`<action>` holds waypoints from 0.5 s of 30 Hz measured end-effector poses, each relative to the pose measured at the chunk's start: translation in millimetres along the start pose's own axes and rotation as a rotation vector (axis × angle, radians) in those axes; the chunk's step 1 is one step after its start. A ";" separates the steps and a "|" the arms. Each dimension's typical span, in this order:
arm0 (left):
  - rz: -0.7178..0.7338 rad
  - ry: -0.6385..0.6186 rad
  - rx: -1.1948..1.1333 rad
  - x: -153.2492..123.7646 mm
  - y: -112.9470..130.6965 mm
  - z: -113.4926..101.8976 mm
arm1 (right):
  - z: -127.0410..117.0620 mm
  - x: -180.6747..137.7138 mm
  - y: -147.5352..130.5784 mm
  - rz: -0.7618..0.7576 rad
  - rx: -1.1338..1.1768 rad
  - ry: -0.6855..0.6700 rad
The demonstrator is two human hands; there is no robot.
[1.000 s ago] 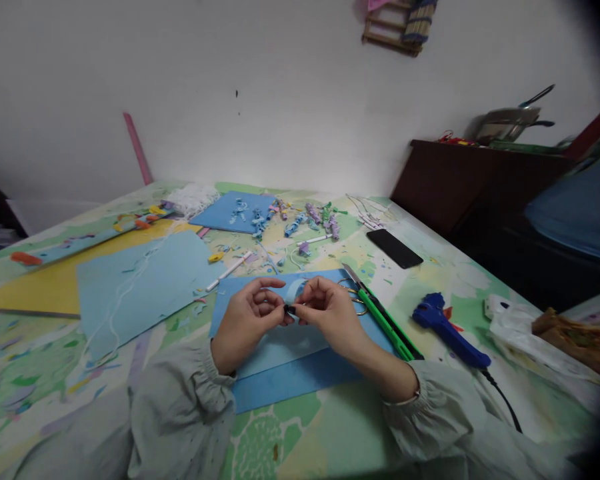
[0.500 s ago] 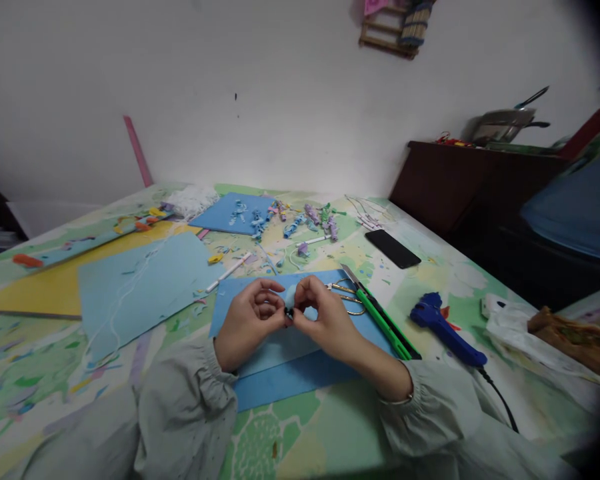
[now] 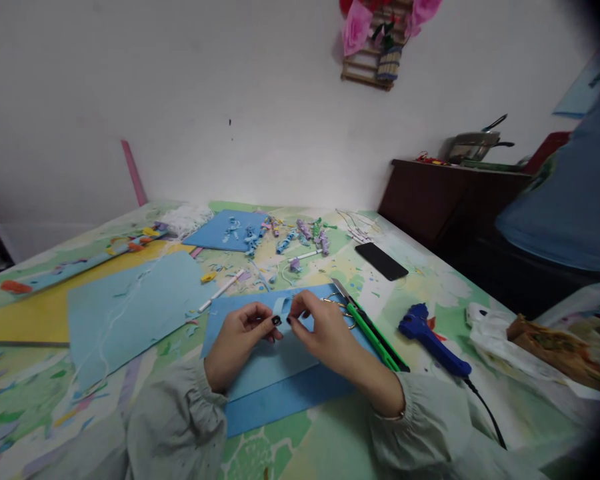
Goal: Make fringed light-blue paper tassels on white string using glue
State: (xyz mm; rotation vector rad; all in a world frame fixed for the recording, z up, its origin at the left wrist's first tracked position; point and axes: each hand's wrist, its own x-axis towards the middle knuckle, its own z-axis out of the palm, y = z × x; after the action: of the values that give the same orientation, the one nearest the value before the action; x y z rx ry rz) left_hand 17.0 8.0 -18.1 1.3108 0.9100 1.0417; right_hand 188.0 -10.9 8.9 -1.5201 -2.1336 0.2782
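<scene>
My left hand [image 3: 237,337] and my right hand [image 3: 320,327] meet over a blue foam sheet [image 3: 280,387] near the table's front. Both pinch a small light-blue foam strip [image 3: 281,307] between thumb and fingertips, which are closed on it. A pair of scissors [image 3: 343,307] lies just behind my right hand. A green utility knife [image 3: 373,330] lies to its right.
A blue glue gun [image 3: 430,339] with its cord lies at the right, and a black phone [image 3: 381,261] behind it. Light-blue [image 3: 130,307] and yellow [image 3: 25,317] sheets cover the left. Rolled foam pieces [image 3: 300,233] lie further back. A white plastic bag [image 3: 500,343] lies far right.
The camera tilted up a little, so the table sits lower in view. My fingers kept working the strip, which now stands a bit more unrolled between the fingertips.
</scene>
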 end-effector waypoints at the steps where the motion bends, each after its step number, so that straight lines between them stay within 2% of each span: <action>1: -0.011 0.003 -0.006 0.1 -0.2 -0.5 | -9.4 0.6 4.1 0.062 -0.089 0.016; 5: -0.077 0.034 -0.062 -0.1 0.4 -0.7 | -44.5 0.3 33.8 0.410 -0.353 0.059; 7: -0.089 0.050 -0.087 0.1 1.2 0.1 | -54.2 -1.5 49.9 0.541 -0.415 0.012; 11: -0.081 0.066 -0.102 0.7 3.1 0.7 | -59.9 -3.1 69.8 0.626 -0.458 -0.070; 15: -0.067 0.081 -0.115 -0.3 5.0 -1.4 | -60.3 1.5 73.1 0.607 -0.490 -0.066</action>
State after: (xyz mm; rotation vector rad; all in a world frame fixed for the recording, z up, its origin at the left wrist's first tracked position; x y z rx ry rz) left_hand 15.2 8.0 -13.2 1.1424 0.9338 1.0855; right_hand 278.5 9.2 28.5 -2.4618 -1.8103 -0.0015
